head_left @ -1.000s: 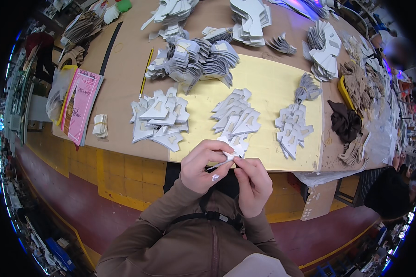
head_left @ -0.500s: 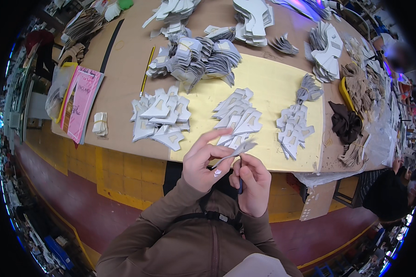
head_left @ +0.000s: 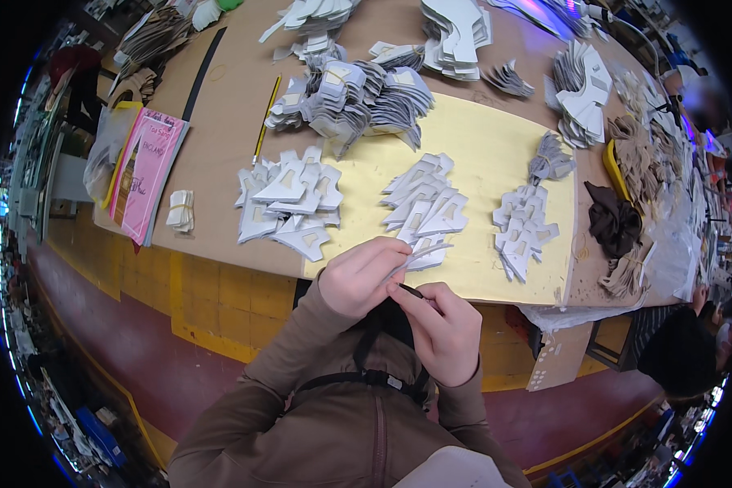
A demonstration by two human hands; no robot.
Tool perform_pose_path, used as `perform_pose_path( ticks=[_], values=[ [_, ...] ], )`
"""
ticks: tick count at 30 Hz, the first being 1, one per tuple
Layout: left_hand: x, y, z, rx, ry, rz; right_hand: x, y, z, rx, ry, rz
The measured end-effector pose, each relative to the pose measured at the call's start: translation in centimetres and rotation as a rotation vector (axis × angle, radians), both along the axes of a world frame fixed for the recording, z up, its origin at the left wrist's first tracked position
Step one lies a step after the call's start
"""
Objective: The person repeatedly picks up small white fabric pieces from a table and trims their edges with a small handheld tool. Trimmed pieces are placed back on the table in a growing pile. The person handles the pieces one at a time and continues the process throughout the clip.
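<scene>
So compared to a second ago, my left hand (head_left: 364, 276) has crept up toward the table edge, and the pale grey cut piece (head_left: 421, 254) it pinches between thumb and fingertips now sticks out over the yellow sheet (head_left: 496, 154), where before it sat lower, between both hands. My right hand (head_left: 443, 332) stayed about where it was, just below and touching the left; its fingers are curled narrow around something small and dark (head_left: 411, 290), can't tell what exactly. Both hands sit right at the near edge of the brown table (head_left: 220, 122). Just past them is the middle pile of grey pieces (head_left: 424, 203), with a bigger pile (head_left: 289, 203) off to the left and a smaller one (head_left: 525, 228) to the right. Farther left there's a pink booklet (head_left: 145, 175) and a small banded bundle (head_left: 180, 210). A dark brown cloth (head_left: 614, 224) lies on the right.
</scene>
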State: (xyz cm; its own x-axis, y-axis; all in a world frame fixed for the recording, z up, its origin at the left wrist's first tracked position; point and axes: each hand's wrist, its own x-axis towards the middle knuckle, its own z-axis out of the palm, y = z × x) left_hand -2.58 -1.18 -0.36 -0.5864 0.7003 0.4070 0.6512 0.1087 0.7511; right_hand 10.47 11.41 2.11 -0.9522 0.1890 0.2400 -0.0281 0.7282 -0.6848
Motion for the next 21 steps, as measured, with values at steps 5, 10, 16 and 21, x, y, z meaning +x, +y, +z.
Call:
perform_pose_path(
  ticks=[5,10,16,21],
  values=[
    [-2.1,-1.6,-0.5,-0.09,0.051,0.059,0.3,1.1,0.2,0.105,-0.147,0.126],
    [-7.2,-5.8,-0.1,-0.201,0.26,0.285,1.2,2.6,-0.8,-0.032,-0.17,-0.085],
    [-7.3,-6.8,-0.6,-0.19,0.313,0.579,-0.1,3.6,-4.3,-0.026,-0.12,-0.342],
    [-2.1,-2.2,-1.7,-0.231,-0.022,0.065,-1.3,2.2,-6.2,-0.053,-0.096,-0.433]
  ],
)
